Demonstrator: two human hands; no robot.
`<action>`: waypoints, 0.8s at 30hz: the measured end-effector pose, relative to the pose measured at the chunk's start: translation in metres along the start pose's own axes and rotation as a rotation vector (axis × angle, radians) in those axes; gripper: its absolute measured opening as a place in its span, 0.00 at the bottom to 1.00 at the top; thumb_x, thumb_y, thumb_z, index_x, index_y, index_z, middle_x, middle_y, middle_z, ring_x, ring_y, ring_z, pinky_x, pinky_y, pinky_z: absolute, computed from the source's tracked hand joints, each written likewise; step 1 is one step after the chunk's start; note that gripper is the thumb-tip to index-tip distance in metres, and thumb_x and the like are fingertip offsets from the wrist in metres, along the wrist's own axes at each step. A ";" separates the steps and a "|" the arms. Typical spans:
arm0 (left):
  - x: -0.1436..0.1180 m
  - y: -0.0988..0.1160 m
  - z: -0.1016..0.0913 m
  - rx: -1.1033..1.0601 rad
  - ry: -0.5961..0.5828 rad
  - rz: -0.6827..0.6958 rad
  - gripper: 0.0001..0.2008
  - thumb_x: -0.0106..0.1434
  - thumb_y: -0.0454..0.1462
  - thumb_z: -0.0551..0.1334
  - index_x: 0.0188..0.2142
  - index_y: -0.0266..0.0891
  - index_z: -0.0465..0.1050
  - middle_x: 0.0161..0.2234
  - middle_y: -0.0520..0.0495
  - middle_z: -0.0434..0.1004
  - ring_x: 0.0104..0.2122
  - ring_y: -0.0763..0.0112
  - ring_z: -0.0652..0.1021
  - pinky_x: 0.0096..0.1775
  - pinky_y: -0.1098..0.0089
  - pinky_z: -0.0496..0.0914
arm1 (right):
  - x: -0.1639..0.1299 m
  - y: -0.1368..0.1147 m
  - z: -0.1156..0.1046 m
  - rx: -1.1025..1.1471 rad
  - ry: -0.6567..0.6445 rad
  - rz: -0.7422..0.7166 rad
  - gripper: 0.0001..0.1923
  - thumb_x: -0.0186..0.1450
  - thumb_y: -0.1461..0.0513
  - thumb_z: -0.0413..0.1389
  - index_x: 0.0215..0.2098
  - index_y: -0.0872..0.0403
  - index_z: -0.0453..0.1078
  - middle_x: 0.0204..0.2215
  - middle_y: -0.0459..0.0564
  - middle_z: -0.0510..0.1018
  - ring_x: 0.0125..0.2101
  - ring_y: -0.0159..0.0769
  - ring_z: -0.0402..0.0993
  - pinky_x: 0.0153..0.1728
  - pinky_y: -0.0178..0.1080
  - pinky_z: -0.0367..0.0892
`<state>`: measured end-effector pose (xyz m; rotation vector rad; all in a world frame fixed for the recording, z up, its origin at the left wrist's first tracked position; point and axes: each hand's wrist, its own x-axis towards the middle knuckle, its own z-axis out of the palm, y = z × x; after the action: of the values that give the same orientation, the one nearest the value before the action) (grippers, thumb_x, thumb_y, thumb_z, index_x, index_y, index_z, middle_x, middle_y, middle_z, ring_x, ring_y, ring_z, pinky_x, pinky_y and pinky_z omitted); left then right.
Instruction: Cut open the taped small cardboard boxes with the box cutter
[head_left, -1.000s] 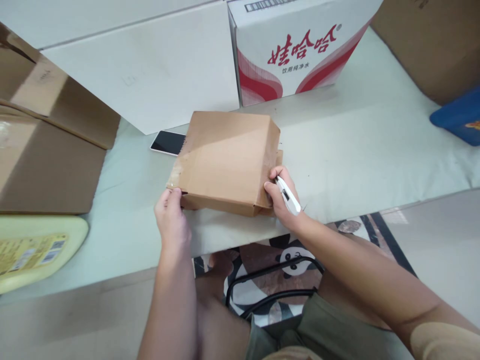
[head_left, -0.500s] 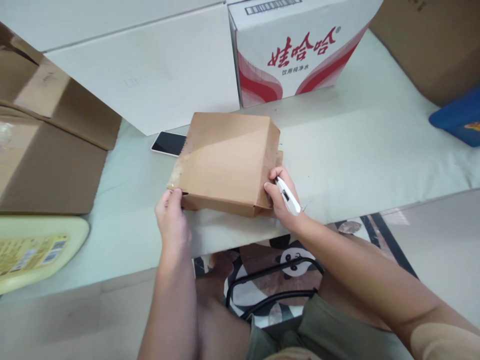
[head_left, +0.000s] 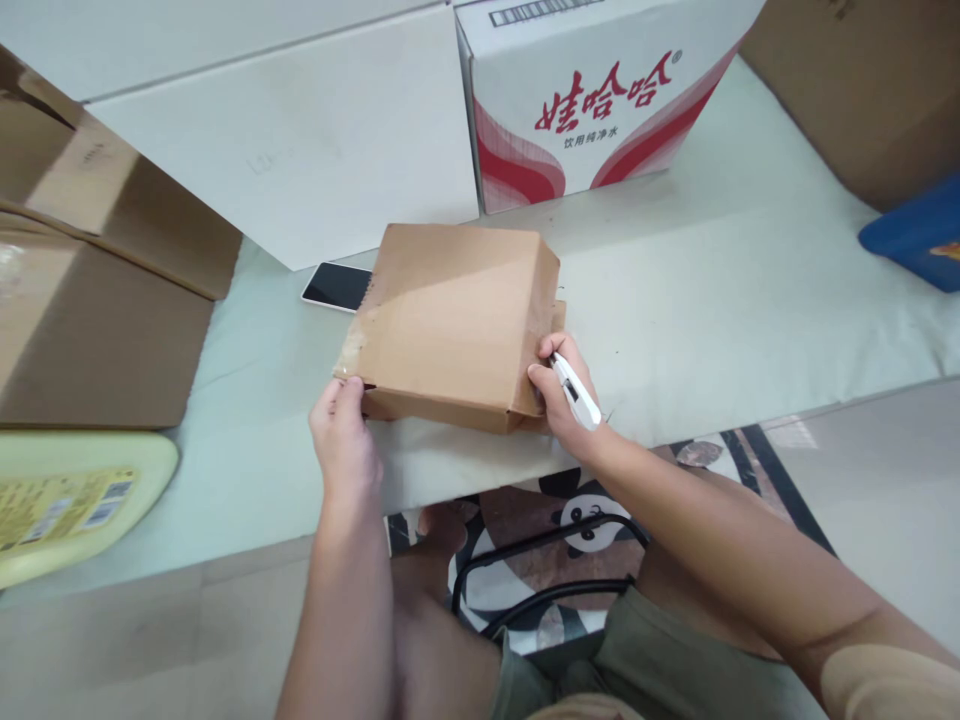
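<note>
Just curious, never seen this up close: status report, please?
Left hand grips cardboard box corner. Right hand holds white cutter at box edge. Phone behind box.

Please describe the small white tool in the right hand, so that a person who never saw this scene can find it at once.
Start at the small brown cardboard box in the middle of the pale table. At its near right corner the right hand grips a slim white cutter. It is the only white handheld thing there; the phone behind the box is flat and black-faced.
</note>
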<state>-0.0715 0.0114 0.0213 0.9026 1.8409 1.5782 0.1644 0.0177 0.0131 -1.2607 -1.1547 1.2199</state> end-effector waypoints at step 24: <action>-0.001 -0.004 0.000 -0.012 -0.009 0.013 0.15 0.55 0.48 0.65 0.25 0.44 0.64 0.29 0.50 0.66 0.35 0.64 0.69 0.40 0.65 0.65 | 0.000 0.002 0.000 -0.018 0.002 -0.012 0.12 0.60 0.56 0.54 0.37 0.47 0.54 0.31 0.42 0.58 0.31 0.36 0.58 0.32 0.41 0.55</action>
<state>-0.0716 0.0105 0.0177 0.9167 1.8204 1.5888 0.1642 0.0176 0.0112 -1.2665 -1.1728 1.2007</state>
